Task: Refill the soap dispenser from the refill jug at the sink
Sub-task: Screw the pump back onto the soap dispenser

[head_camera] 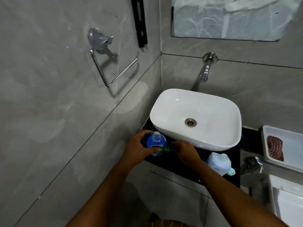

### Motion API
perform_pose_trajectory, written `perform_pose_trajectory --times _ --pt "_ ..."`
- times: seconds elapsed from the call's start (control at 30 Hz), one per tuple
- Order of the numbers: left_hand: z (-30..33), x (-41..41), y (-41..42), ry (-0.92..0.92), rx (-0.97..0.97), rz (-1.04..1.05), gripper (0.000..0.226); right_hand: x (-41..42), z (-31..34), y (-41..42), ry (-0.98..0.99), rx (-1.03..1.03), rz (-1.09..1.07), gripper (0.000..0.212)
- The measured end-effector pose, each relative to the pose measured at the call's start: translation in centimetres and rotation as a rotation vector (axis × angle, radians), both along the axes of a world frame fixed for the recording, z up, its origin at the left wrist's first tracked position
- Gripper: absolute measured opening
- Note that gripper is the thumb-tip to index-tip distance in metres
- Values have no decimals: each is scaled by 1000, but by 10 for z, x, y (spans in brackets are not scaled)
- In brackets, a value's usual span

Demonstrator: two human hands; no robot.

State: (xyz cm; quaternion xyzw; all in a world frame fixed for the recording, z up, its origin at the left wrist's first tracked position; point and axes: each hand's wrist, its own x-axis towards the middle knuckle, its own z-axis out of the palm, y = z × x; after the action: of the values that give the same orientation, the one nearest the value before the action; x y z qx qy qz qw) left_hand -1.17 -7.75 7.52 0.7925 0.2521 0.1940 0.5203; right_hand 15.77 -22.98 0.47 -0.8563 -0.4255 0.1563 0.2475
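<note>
The fingers (154, 150) of the left hand (139, 149) are curled round the blue soap dispenser (156, 142), which stands uncapped on the dark desk (180, 167) just left of the white sink (195, 118). The right hand (185, 153) rests beside it near something small and green (167, 149); whether those fingers pinch it I cannot tell. The refill jug (218, 163) stands in front of the sink, behind the right forearm. A careless elbow could topple the jug, and the narrow neck invites spills. No label is readable.
</note>
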Motion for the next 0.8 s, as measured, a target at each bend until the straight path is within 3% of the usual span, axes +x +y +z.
perform_pose_trajectory --times 0.2,0.47,0.53,0.63,0.7,0.8 --pt "0 -40 11 45 23 20 56 -9 -39 53 -141 -315 115 27" --pt "2 -51 21 58 10 10 55 2 -62 62 -150 -423 79 30" --pt "1 -46 22 57 -11 10 55 6 -50 61 -47 -313 53 29" --pt "0 -32 23 52 -52 16 57 12 -9 56 95 79 -39 19" --pt "-1 -22 21 53 -78 3 57 17 29 49 159 345 -161 23" --pt "3 -3 15 33 -111 -37 61 23 105 31 449 744 -312 34"
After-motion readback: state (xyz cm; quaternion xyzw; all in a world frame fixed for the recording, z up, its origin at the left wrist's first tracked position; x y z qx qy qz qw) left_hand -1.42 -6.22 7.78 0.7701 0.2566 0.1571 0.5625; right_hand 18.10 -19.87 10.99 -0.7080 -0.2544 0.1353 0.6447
